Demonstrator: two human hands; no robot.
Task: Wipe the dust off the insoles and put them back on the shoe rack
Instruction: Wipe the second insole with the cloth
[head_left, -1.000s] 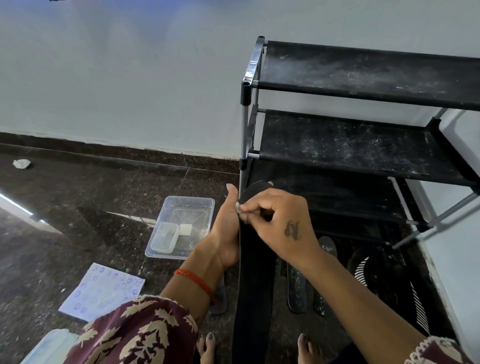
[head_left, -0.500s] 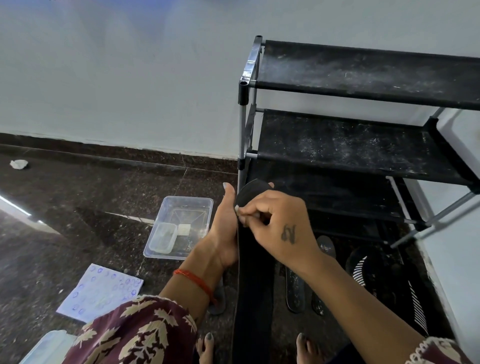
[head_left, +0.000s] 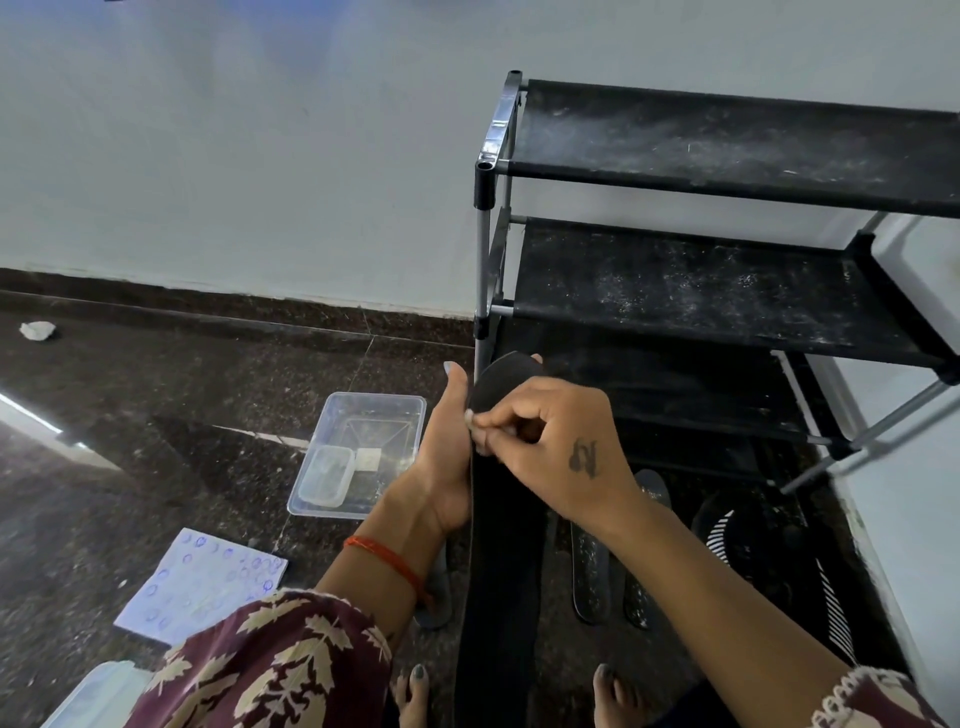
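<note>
Dark floor (head_left: 156, 415), insole (head_left: 501, 545) upright, toe up

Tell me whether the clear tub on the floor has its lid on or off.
Off. The tub is open at the top, and its floor shows through; a small clear box and a white square lie inside.

A long black insole (head_left: 501, 561) stands nearly upright, toe end up, in front of the rack (head_left: 727, 291) (black fabric shelves, all dusty, on a metal frame). A small white wad (head_left: 469, 415) touches its left edge near the toe. Two dusty insoles (head_left: 613, 566) lie flat on the floor below the rack.
</note>
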